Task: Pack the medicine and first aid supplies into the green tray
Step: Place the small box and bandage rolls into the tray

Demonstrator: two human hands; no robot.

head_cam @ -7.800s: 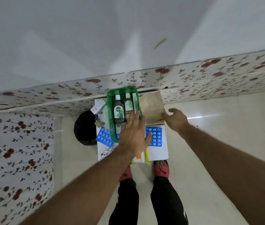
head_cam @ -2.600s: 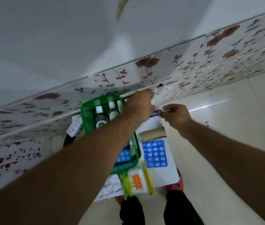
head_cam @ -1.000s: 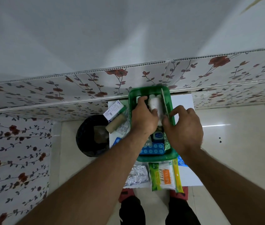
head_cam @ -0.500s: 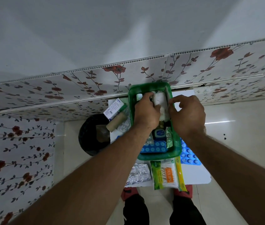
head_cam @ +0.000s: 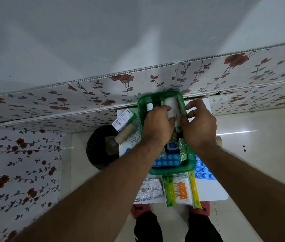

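Two hands meet over the green plastic tray (head_cam: 171, 169): the left hand (head_cam: 157, 125) closes its grip on a white gauze roll (head_cam: 171, 106) at the tray's far end, the right hand (head_cam: 198, 125) pinching beside it. Nearer in the tray lies a blue blister pack (head_cam: 167, 160); a cotton-swab packet (head_cam: 181, 191) lies on the white desk (head_cam: 211, 191) just before the tray.

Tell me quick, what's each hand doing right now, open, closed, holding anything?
Left hand: closed on the white roll in the green tray.
Right hand: fingers curled at the roll's right side; grip cannot be told.
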